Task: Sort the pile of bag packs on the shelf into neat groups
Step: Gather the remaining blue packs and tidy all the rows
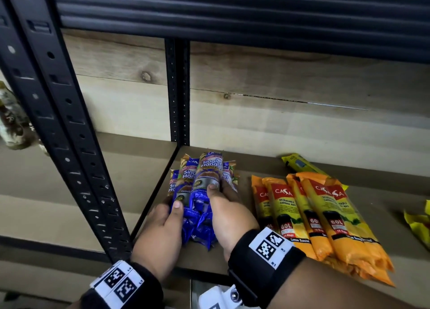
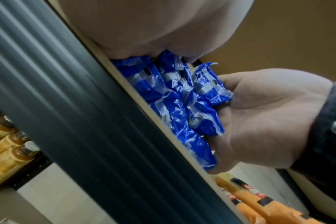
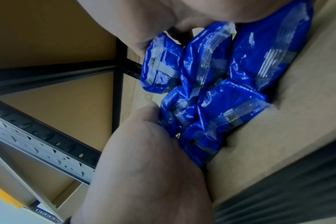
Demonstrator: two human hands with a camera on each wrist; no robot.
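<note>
Several blue "Single Handle" bag packs (image 1: 204, 185) lie bunched at the left end of the brown shelf board (image 1: 260, 164). My left hand (image 1: 171, 214) grips the bundle from its left side, thumb on top. Gripping the right side is my right hand (image 1: 223, 201), with its thumb pressed on the topmost pack. In the left wrist view the crumpled blue pack ends (image 2: 175, 103) sit between my left palm (image 2: 153, 27) and my right hand (image 2: 259, 121). The right wrist view shows the same blue ends (image 3: 211, 91) beside my left hand (image 3: 144, 166).
Several orange-yellow CASA packs (image 1: 314, 218) lie side by side right of the blue bundle. A yellow pack (image 1: 299, 165) lies behind them, another (image 1: 421, 225) at the right edge. A black rear post (image 1: 178, 92) and front upright (image 1: 58, 122) bound the shelf's left end.
</note>
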